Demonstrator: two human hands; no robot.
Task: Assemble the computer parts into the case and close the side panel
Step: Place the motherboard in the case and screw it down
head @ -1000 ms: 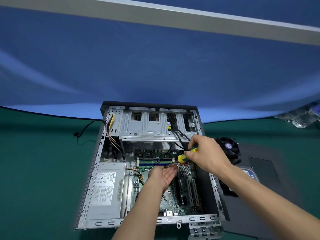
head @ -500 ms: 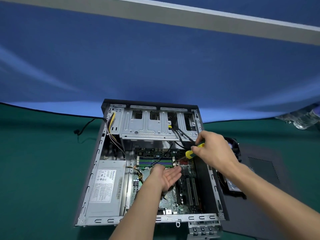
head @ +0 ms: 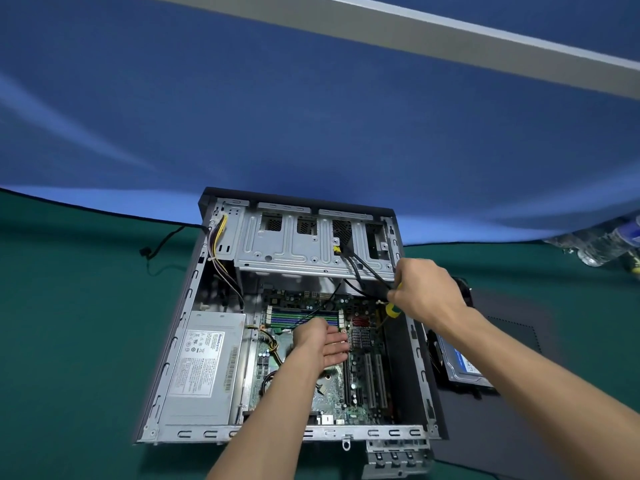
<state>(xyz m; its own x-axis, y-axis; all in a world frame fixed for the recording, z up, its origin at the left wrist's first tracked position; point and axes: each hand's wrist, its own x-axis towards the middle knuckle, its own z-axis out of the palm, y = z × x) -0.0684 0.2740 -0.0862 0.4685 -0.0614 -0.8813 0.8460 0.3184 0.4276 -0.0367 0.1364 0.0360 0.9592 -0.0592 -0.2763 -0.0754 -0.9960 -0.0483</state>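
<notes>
Open computer case [head: 173, 358] lying on its side on the green table [head: 69, 341], motherboard [head: 363, 375] exposed. Left hand [head: 323, 344], fingers straight, palm up above the board; right hand [head: 427, 294] grips a yellow-handled screwdriver [head: 392, 310] at the case's right wall. Hard drive [head: 462, 367] just right of the case.

Green-covered table [head: 69, 341] carries an open grey metal computer case [head: 166, 368]. Right of it lies a dark flat side panel [head: 512, 427]. Clear plastic bottles [head: 602, 244] lie far right.
</notes>
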